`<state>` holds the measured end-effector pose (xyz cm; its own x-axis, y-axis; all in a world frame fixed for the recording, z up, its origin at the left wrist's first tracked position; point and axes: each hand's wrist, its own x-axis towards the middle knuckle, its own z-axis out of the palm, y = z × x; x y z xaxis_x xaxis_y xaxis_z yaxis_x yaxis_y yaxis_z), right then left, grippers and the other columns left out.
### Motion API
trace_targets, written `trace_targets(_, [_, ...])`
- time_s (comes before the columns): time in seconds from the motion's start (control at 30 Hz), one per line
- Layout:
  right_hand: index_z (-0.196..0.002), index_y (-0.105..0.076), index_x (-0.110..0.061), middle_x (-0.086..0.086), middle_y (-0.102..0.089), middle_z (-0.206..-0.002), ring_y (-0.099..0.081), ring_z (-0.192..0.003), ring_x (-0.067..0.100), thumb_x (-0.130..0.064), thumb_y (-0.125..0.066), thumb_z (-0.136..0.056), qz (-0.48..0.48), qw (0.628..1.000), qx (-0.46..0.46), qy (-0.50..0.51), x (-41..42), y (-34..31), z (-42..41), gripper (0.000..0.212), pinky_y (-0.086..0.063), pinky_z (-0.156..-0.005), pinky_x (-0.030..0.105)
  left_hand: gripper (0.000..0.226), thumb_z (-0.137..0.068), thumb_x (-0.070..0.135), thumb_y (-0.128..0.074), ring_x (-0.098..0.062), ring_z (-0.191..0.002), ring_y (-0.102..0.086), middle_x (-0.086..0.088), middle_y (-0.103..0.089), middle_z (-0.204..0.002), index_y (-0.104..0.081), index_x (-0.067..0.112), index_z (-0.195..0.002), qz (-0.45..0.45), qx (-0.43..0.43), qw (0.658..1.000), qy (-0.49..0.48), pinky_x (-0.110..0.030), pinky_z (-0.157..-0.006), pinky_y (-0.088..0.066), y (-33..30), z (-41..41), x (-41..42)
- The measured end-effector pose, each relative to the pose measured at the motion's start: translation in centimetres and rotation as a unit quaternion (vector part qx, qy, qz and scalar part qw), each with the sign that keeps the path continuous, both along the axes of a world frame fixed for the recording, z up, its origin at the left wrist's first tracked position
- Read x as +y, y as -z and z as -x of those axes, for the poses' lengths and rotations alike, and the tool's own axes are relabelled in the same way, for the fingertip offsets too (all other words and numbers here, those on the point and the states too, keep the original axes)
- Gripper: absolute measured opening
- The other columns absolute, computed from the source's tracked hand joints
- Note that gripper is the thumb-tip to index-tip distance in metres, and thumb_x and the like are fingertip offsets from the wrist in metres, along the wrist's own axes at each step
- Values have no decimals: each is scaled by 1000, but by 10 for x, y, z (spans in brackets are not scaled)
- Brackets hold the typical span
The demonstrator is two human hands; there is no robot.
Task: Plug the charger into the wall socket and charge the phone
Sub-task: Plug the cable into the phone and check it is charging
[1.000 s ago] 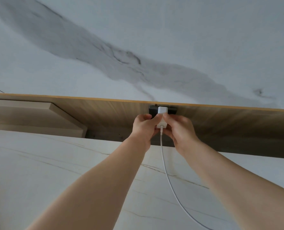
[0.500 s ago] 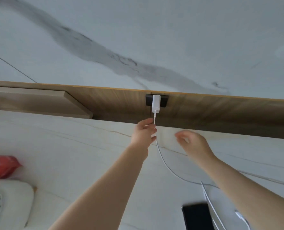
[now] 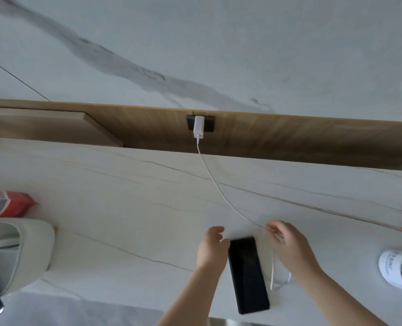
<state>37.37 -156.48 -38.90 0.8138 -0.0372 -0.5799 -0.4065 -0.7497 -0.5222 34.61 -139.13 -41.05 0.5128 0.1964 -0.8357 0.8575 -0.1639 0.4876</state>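
A white charger (image 3: 199,126) sits plugged into the black wall socket (image 3: 209,124) on the wooden strip. Its white cable (image 3: 215,182) runs down across the marble counter to my right hand (image 3: 289,248), whose fingers pinch the cable near its loose end; a loop of cable hangs below the hand. A black phone (image 3: 248,274) lies face up on the counter between my hands. My left hand (image 3: 211,248) rests against the phone's top left corner with fingers curled and apart, holding nothing.
A pale green container (image 3: 18,252) and a red packet (image 3: 16,203) stand at the left. At the right edge lies a white bottle (image 3: 400,270). A wooden shelf (image 3: 54,123) juts out at the upper left. The counter's front edge (image 3: 124,309) is close below.
Both hands let go of the plugged charger and came down to the counter. My right hand took hold of the cable; my left hand reached the phone. The view tilted down.
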Motion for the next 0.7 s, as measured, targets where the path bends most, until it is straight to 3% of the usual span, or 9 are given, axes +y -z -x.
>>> trace_targets(0.13, [-104,-63,-8,13,-71,-96,-62,-88,31,-20,-50,-94,39,999,-1,24,-13,-2,1,20,-43,-71,31,39,-89,20,-54,-20,-99,-58,-5,-55,-124,-46,20,-128,-56,23,995,82,-25,-75,-44,-2,22,-17])
trace_targets(0.2, [-108,-61,-11,13,-70,-100,-63,-94,32,-17,-45,-95,59,998,12,27,-21,2,2,21,-47,-76,34,42,-89,20,-55,-23,-94,-60,-7,-55,-124,-41,19,-129,-67,36,994,82,-28,-72,-46,-2,27,-26])
trace_targets(0.27, [-106,-61,-10,14,-70,-102,-64,-97,32,-9,-42,-95,26,995,26,96,-27,4,4,22,-51,-82,39,48,-88,19,-57,-26,-96,-61,-9,-55,-124,-35,16,-130,-75,42,995,57,-30,-71,-47,0,29,-35])
trace_targets(0.33, [-104,-59,-9,18,-67,-99,-63,-91,29,-2,-39,-95,-110,959,54,254,-31,2,5,23,-54,-77,43,54,-85,19,-62,-29,-99,-61,-12,-57,-121,-34,11,-131,-76,60,995,6,-33,-74,-49,2,31,-41])
trace_targets(0.4, [-108,-57,-7,14,-66,-92,-63,-83,23,0,-40,-95,-243,895,73,367,-33,-1,6,23,-53,-72,35,57,-81,20,-68,-30,-98,-62,-13,-59,-116,-37,8,-127,-76,88,992,-46,-37,-80,-53,4,29,-44])
trace_targets(0.47, [-109,-58,-8,8,-66,-90,-62,-81,17,0,-43,-95,-317,852,86,408,-35,-4,6,23,-51,-74,31,54,-79,20,-70,-27,-92,-61,-9,-61,-104,-44,7,-124,-69,108,989,-77,-36,-80,-53,4,24,-46])
trace_targets(0.57, [-102,-63,-13,5,-68,-92,-60,-79,13,2,-43,-93,-381,815,112,422,-38,-10,5,26,-50,-70,26,41,-81,19,-68,-17,-71,-56,1,-56,-78,-54,8,-118,-53,112,989,-77,-27,-63,-48,2,16,-49])
trace_targets(0.63, [-102,-64,-11,4,-67,-87,-57,-71,11,5,-40,-92,-399,802,126,425,-40,-15,1,30,-48,-56,19,43,-80,20,-68,-20,-81,-59,-3,-59,-92,-53,8,-118,-61,112,991,-53,-29,-67,-49,1,12,-53])
trace_targets(0.7, [-102,-64,-7,6,-61,-79,-50,-57,9,7,-35,-89,-427,778,127,442,-46,-18,-3,34,-36,-38,16,48,-80,23,-67,-27,-104,-56,-9,-52,-117,-49,10,-122,-103,110,989,-6,-32,-84,-47,2,11,-60])
